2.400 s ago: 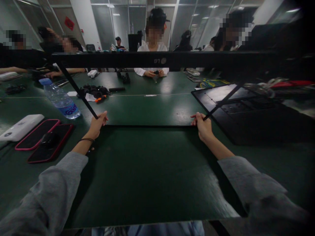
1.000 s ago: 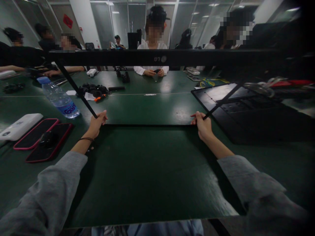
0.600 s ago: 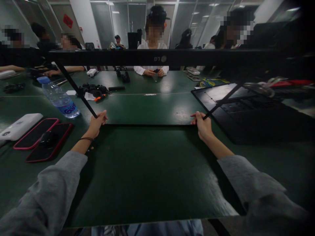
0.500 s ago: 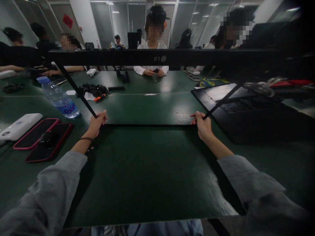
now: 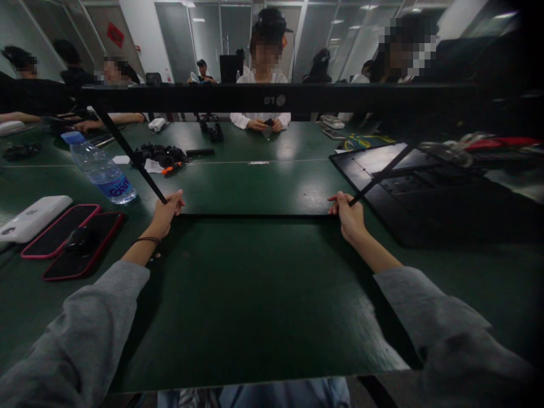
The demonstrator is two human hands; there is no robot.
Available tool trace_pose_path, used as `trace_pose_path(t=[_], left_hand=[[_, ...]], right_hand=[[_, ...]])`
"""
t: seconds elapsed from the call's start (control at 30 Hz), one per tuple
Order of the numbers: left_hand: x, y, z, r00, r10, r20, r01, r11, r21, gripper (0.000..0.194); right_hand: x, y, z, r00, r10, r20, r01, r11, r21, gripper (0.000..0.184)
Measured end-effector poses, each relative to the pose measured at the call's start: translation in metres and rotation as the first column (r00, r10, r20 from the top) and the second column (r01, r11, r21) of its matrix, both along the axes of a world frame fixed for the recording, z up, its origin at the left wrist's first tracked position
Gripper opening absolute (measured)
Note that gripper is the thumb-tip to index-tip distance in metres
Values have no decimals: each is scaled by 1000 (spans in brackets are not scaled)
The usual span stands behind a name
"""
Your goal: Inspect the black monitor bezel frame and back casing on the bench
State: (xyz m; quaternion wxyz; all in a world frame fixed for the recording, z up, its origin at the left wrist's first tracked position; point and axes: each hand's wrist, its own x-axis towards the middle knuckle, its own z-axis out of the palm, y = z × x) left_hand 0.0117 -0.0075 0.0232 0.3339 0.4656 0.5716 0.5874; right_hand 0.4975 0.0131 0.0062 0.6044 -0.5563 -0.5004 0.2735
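Note:
An open black monitor bezel [image 5: 212, 98] stands tilted up in front of me, with the LG logo upside down on its wide upper bar. Its thin bottom edge is at or just above the green table [image 5: 255, 294]; I cannot tell whether they touch. My left hand [image 5: 165, 214] is closed on the lower left corner of the bezel. At the lower right corner, my right hand [image 5: 351, 220] grips it the same way. Through the opening, the tabletop and a person in white [image 5: 261, 122] across from me are visible.
Left of my left hand are a water bottle [image 5: 104, 175], a white power bank [image 5: 36, 218] and two red-edged phones [image 5: 102, 241], one with a small black object on it. To the right lies a dark flat panel [image 5: 450, 209]. Black gear [image 5: 164, 156] sits beyond the bezel.

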Motion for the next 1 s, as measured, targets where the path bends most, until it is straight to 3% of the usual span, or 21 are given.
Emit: trace_pose_path(t=[1.0], left_hand=[[-3, 4, -4, 1000, -7, -12, 7, 1000, 6, 35]], right_hand=[[1, 1, -1, 1000, 15, 0, -15, 1000, 18, 49]])
